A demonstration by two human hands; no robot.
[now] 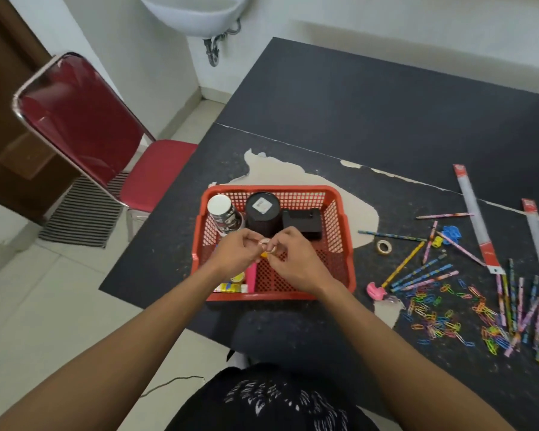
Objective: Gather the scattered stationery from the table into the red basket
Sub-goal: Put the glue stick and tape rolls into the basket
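Red basket of perforated plastic sat at the centre of the frame on a dark table, whose surface was chipped pale around it. Two bare forearms reached up from the bottom edge and converged above the middle of the basket. The left hand and right hand met fingertip to fingertip, fingers curled, together pinching a small clear tape roll held over the basket.

Along the basket's far wall stood a white-lidded can, a black cylinder and a black box. In its near left corner lay a pink case and a yellow-and-blue pack.

At the right of the frame, well apart from the hands, loose stationery lay scattered on the table: a second tape roll just beside the basket, patterned pencils, a heap of coloured paper clips and two long packaged rulers.

A red chair stood at the upper left.
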